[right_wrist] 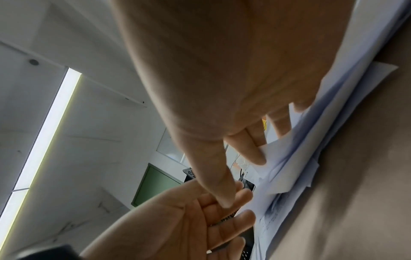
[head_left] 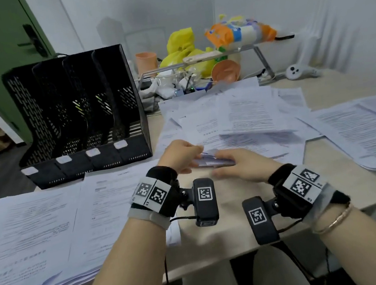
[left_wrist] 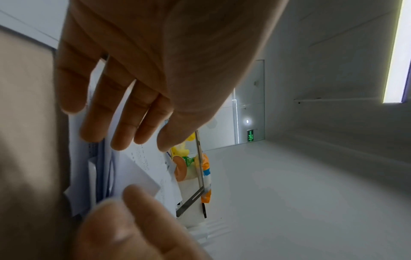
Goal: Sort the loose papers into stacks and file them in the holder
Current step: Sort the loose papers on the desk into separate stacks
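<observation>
Near the table's middle, the near edge of a heap of loose papers (head_left: 246, 121) is worked by both hands. The left hand (head_left: 180, 154) is seen with fingers nearly straight against the sheets and the thumb close above a corner; whether the corner is pinched cannot be told. The right hand (head_left: 239, 164) is laid flat, fingers extended, on the lifted edges. The black mesh holder (head_left: 77, 113) stands at ten o'clock of the hands, its slots without paper. Two sorted stacks (head_left: 51, 230) lie at eight o'clock, more sheets (head_left: 359, 135) at three o'clock.
</observation>
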Available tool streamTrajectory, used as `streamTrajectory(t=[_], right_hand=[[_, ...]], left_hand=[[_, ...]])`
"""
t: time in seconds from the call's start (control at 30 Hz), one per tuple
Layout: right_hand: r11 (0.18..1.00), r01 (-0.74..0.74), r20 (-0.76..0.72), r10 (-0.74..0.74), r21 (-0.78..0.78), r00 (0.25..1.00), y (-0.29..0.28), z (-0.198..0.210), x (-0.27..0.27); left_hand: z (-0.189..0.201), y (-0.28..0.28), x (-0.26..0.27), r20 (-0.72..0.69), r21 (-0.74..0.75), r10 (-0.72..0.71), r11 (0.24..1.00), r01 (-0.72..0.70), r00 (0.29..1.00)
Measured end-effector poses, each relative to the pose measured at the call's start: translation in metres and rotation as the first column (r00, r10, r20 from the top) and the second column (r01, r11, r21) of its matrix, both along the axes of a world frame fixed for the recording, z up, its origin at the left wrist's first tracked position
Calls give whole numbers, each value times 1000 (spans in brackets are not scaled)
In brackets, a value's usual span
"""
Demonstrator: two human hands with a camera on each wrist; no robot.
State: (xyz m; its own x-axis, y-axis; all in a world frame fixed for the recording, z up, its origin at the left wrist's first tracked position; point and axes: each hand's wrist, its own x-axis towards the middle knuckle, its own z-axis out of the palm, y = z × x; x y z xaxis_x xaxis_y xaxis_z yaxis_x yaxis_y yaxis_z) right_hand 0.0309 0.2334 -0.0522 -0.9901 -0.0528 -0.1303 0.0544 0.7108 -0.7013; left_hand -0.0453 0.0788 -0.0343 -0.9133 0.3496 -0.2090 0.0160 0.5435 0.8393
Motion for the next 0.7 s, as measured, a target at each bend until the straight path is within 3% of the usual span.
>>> streamTrajectory(t=[0.17,0.33,0.5,0.7], right_hand=[[997,-35,-63,31,-70,998,3,3,5],[966,-177,-50,171,-188,984,-2,9,21],[970,-84,-103,62,-230,993,0,16,22],[986,39,-195,-72,-165,978,8,35,10]], left_hand=[[-1,1,6,117,-6,9,1000,-9,993],[1,8,18,210,-50,11,999,0,978],[3,-4,14,33,-193,22,981,-15,999],[28,-38,1,-190,66,212,977,-204,958]])
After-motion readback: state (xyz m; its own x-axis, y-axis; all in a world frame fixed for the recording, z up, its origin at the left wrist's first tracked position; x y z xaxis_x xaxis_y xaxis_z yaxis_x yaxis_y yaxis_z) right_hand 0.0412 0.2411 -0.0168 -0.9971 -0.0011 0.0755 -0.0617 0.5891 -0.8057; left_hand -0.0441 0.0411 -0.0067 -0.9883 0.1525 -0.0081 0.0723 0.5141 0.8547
